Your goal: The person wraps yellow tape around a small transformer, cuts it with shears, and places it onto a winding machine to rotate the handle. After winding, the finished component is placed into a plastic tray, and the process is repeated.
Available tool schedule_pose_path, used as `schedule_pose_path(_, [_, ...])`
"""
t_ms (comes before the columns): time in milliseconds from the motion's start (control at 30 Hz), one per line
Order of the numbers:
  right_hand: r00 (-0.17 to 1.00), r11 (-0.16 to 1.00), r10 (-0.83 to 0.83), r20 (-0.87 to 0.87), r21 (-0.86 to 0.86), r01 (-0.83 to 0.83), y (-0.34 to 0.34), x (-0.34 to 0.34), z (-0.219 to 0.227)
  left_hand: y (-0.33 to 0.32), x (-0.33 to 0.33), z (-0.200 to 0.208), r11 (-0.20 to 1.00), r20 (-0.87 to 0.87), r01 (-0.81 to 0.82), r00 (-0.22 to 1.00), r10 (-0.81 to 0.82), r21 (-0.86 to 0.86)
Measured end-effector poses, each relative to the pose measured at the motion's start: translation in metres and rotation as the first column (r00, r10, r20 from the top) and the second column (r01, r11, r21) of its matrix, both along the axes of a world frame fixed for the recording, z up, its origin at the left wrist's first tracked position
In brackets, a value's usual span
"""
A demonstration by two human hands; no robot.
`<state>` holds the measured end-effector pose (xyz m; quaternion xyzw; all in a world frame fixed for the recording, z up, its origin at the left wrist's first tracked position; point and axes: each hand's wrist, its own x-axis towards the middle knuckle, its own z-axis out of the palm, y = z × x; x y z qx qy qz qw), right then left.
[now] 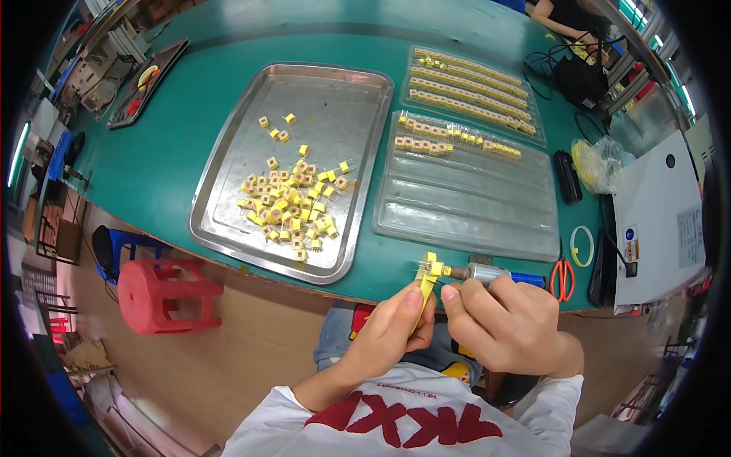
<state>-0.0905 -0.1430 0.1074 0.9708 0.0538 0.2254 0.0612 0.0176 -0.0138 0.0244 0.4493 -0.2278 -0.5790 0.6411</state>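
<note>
My left hand (392, 327) is closed, thumb against fingers, on a narrow yellow strip (426, 288). At the strip's upper end is a small yellow block-shaped component with thin metal pins (431, 264). It meets the brownish tip of a rod-like tool with a silver barrel (487, 273) and blue handle (528, 279) at the table's near edge. My right hand (506, 324) is curled just below the barrel, its thumb and forefinger close to the strip. Whatever those fingers hold is hidden. Similar yellow components (293, 202) lie heaped in a metal tray (247, 99) to the left.
Two clear plastic trays (468, 194) hold rows of components at centre right. Orange-handled scissors (562, 280), a pale ring (582, 246) and a black case (567, 177) lie at the right. A red stool (156, 297) stands left. Another person's arm (560, 27) reaches in at far right.
</note>
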Motion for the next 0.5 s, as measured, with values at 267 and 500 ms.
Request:
schedule_pose_path(267, [1.000, 1.000, -0.003, 0.006, -0.027, 0.003, 0.001, 0.004, -0.003, 0.001, 0.003, 0.003, 1.000, 0.017, 0.012, 1.000, -0.012, -0.002])
schedule_pose_path(500, [0.986, 0.969, 0.088, -0.140, 0.243, -0.052, -0.008, -0.018, 0.011, 0.005, 0.020, -0.014, 0.943, 0.065, -0.247, 0.961, 0.267, -0.226])
